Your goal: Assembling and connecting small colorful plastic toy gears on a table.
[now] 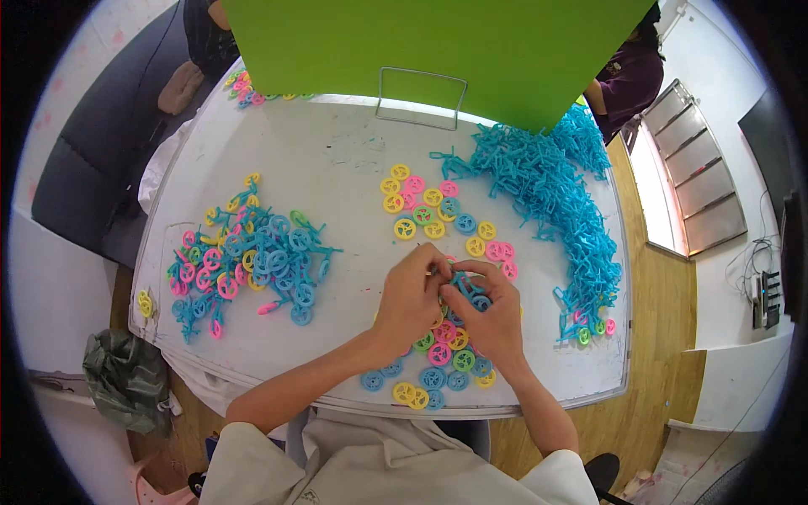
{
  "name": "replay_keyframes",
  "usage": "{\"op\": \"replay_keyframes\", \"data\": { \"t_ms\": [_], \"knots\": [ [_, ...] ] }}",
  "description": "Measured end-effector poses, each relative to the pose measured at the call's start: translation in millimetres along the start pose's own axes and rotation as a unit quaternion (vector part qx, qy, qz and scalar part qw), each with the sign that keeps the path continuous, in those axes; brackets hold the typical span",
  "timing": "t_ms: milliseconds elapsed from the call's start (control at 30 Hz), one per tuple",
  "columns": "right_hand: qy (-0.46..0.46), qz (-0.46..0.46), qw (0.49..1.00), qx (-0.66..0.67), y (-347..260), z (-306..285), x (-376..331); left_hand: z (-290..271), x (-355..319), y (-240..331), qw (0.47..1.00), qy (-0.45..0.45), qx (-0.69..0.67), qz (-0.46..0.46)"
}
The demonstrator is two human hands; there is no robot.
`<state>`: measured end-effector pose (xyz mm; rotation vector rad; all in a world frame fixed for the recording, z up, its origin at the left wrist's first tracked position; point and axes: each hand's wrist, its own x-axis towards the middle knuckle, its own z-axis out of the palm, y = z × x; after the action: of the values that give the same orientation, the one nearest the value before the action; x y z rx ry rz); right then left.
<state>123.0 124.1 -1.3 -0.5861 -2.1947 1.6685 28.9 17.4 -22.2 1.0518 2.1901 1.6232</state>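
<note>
Above the near middle of the table my left hand (413, 290) and my right hand (491, 313) meet with bent fingers. Thumb and fingers of the right pinch a blue plastic piece (460, 283). The left fingertips are pressed together right beside it, and what they grip is hidden. Under and around both hands lie loose plastic wheels (435, 377) in blue, yellow, pink and green, partly covered by the hands. More wheels (433, 198) are spread just beyond them.
At the right is a long heap of blue plastic pieces (539, 172). Wheels joined to stems form a mixed pile (252, 261) on the left. A green panel (421, 50) with a wire frame (421, 99) stands at the far edge. Parts of two people show behind it.
</note>
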Motion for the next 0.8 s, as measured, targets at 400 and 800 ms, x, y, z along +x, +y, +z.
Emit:
{"op": "replay_keyframes", "data": {
  "t_ms": [400,800],
  "knots": [
    [0.036,-0.038,0.998,-0.017,2,-13,4,-13,12,3,0.949,-0.087,-0.259,-0.158],
    [0.032,-0.042,0.998,-0.046,-1,-5,2,-10,8,-3,0.957,-0.072,-0.229,-0.160]
  ]
}}
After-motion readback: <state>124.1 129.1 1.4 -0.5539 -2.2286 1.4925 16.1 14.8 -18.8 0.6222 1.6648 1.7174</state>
